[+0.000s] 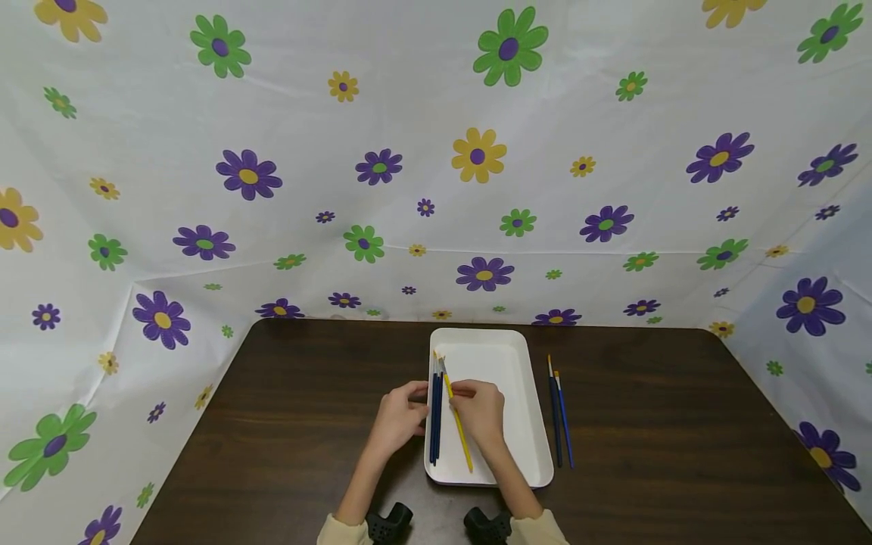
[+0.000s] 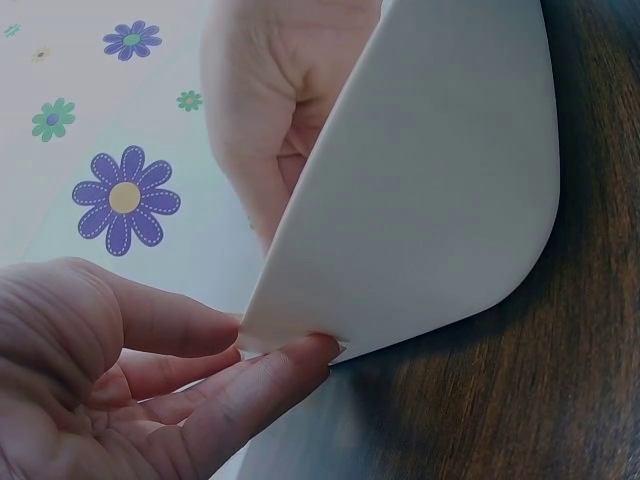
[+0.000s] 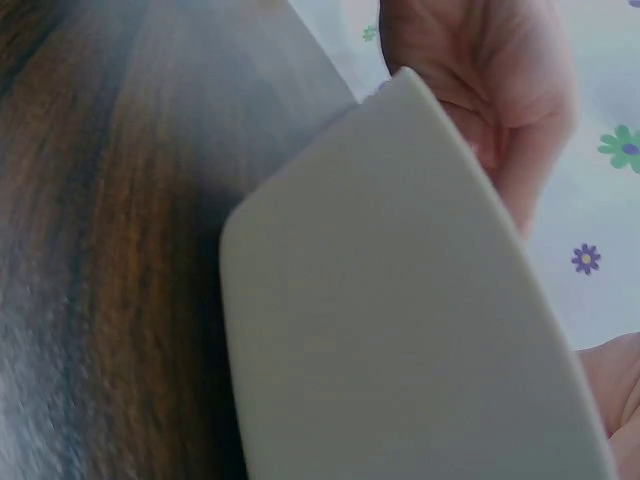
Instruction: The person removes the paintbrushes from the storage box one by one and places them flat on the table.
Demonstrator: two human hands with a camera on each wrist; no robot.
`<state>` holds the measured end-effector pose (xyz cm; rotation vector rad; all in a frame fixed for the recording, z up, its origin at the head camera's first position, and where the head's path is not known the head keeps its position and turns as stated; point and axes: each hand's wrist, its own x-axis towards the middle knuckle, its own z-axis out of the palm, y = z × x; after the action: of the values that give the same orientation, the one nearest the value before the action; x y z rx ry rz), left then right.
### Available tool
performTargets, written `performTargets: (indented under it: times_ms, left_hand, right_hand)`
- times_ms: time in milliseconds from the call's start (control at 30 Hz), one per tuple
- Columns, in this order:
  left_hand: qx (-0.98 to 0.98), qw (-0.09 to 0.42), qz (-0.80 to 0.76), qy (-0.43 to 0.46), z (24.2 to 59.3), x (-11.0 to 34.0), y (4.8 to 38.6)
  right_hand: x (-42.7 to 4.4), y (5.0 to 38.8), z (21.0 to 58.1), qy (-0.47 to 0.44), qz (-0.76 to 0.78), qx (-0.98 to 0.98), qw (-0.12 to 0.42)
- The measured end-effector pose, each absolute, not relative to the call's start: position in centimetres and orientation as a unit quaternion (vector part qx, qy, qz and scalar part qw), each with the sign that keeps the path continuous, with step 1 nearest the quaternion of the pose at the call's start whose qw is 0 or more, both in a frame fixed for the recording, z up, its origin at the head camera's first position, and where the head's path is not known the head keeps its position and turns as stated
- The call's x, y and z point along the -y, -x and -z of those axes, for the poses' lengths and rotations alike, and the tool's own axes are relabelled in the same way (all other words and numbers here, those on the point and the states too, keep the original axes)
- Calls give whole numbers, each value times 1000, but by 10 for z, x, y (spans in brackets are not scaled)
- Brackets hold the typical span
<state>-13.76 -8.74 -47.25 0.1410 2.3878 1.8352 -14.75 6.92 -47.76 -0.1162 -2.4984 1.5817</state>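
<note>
A white tray (image 1: pixel 490 352) lies on the table. My left hand (image 1: pixel 398 416) is at its left side; the left wrist view shows the thumb and fingers pinching the tray's edge (image 2: pixel 430 180). Over the tray, my right hand (image 1: pixel 482 412) pinches a yellow paintbrush (image 1: pixel 465 445) between thumb and fingers, bristles pointing away from me. Dark blue paintbrushes (image 1: pixel 434 431) lie side by side along the tray's left wall. In the right wrist view, the tray wall (image 3: pixel 390 320) hides most of my right hand (image 3: pixel 618 390) and the brush.
Right of the tray, a dark paintbrush (image 1: pixel 555 416) and a blue paintbrush (image 1: pixel 565 424) lie on the brown wooden table (image 1: pixel 654 424). A white cloth with flowers (image 1: pixel 409 113) hangs behind and beside the table.
</note>
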Motion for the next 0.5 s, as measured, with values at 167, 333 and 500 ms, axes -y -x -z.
performTargets:
  times_ms: [167,333,500]
  left_hand:
    - [-793,65,-604,-44,472,87,138]
    - [-796,60,-600,-43,472,87,138]
    - [-794,58,-603,-45,472,87,137]
  right_hand:
    - [-78,147,477,51,-543,833,91]
    - [-86,146,475,54,-543,832,98]
    - [-95,145,470,64,-561,820,93]
